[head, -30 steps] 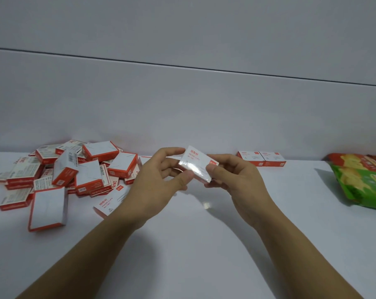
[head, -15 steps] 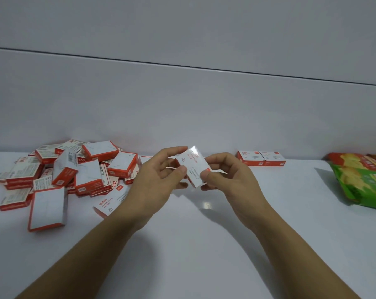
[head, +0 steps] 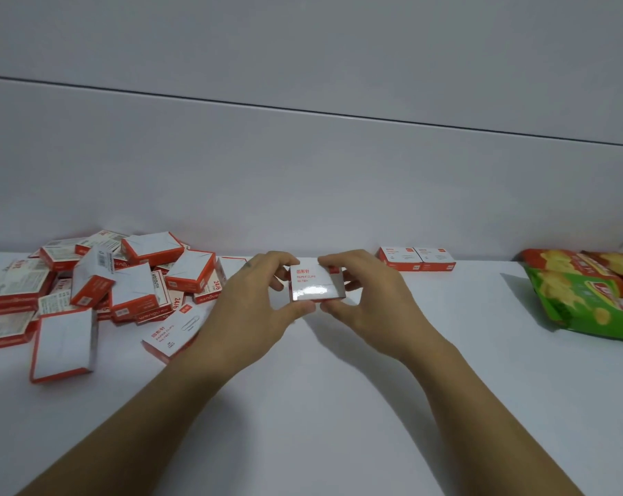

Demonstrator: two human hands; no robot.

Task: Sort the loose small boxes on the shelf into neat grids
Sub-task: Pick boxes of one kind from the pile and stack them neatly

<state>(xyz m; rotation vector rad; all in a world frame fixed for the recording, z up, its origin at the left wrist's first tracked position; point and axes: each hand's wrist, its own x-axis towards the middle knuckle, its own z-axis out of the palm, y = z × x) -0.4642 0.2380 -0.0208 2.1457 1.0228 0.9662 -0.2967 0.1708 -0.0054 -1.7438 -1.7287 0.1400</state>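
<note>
I hold one paper-clip box (head: 315,284) between both hands, lifted clear of the white shelf (head: 320,406), its printed white face turned up toward me with "PAPER CLIPS" readable and a band of glare across its near half. My left hand (head: 245,309) pinches the box's left side: thumb pressed at the near corner, fingers curled over the far edge. My right hand (head: 370,302) pinches the right side the same way, thumb on the near edge and fingers hooked over the far one.

To the left of this box, well apart from it, lies the loose pile of red-and-white small boxes (head: 124,281), tumbled at all angles and overlapping. One flat paper-clip box (head: 172,332) at the edge of the pile lies just beside my left wrist. Another white-faced box (head: 63,343) sits at the pile's near left corner.

To the right of the held box and farther back, two boxes (head: 417,257) sit side by side, touching, against the grey back wall (head: 302,173). Well beyond them to the right lie green and red snack bags (head: 582,302), overlapping one another.
</note>
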